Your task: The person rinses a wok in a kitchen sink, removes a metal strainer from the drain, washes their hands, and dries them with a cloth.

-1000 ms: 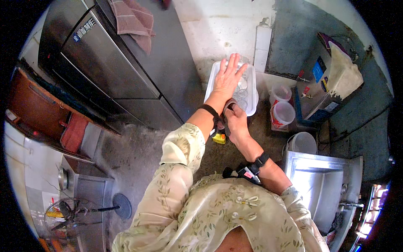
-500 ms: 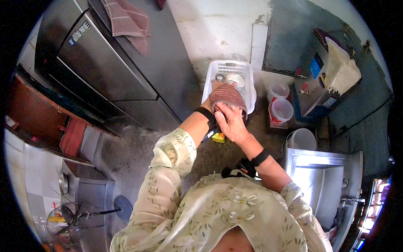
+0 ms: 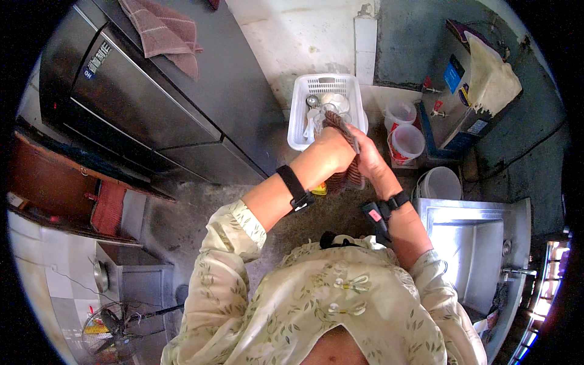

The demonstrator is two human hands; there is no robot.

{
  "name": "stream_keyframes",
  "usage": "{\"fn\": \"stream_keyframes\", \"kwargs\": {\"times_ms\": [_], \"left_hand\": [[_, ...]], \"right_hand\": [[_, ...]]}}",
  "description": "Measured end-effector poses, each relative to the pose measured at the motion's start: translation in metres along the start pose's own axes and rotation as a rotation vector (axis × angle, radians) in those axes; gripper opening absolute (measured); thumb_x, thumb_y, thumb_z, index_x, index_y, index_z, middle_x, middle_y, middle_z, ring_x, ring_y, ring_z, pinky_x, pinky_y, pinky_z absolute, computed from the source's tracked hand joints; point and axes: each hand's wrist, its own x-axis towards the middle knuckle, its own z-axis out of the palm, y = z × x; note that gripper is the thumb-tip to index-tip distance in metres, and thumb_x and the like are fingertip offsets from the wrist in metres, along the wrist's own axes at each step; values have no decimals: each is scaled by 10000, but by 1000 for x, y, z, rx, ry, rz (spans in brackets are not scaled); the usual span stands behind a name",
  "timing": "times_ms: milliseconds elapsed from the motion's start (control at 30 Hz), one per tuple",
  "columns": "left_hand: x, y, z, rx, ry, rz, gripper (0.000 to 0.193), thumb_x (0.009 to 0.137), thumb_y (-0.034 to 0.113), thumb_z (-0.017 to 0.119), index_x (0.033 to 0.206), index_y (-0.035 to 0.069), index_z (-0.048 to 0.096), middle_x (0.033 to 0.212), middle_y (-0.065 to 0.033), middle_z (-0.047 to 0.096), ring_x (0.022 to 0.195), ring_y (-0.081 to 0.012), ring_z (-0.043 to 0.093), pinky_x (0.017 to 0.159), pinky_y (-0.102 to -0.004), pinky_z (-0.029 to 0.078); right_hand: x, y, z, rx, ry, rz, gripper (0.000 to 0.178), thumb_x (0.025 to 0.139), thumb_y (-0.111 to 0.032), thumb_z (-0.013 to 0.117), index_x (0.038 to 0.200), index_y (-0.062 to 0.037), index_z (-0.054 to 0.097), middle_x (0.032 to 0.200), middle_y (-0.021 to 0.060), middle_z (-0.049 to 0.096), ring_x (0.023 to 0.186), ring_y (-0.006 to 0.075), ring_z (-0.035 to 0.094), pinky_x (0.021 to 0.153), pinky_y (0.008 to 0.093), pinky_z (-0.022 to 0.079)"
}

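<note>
A brown ribbed towel is bunched between my two hands, with one end hanging below them and a corner standing up above. My left hand grips it from the left, its back toward me and its fingers mostly hidden. Against the other side of the cloth my right hand closes, thumb up. Whether the towel wraps anything cannot be seen. Just beyond my hands is a white plastic basket holding a small steel bowl, a white bowl, a white spoon and some clear glassware.
A dark fridge with another brown towel on it stands left. At right are stacked plastic buckets, a steel water dispenser with red taps, a white bucket and a steel sink. A fan is at lower left.
The towel, earlier draped over my left hand with my right hand pressed on top, is now bunched upright between both hands. My right hand has turned and moved right; more of the basket's contents shows.
</note>
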Motion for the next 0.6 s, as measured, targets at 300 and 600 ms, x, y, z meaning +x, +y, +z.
{"fn": "stream_keyframes", "kwargs": {"times_ms": [300,600], "left_hand": [[-6,45,-6,-1052,36,-10,445,862,384,658,607,28,576,518,-42,559,399,-107,508,346,-222,364],[16,54,1,-196,965,177,103,878,104,574,930,32,626,785,-156,650,658,-328,614,598,-397,486]], "right_hand": [[-2,8,-30,256,78,-72,611,932,-546,325,594,-83,537,445,92,510,387,223,548,409,338,494],[12,13,19,427,268,-253,513,955,-479,326,1099,-44,557,941,131,637,829,247,634,770,378,521]]}}
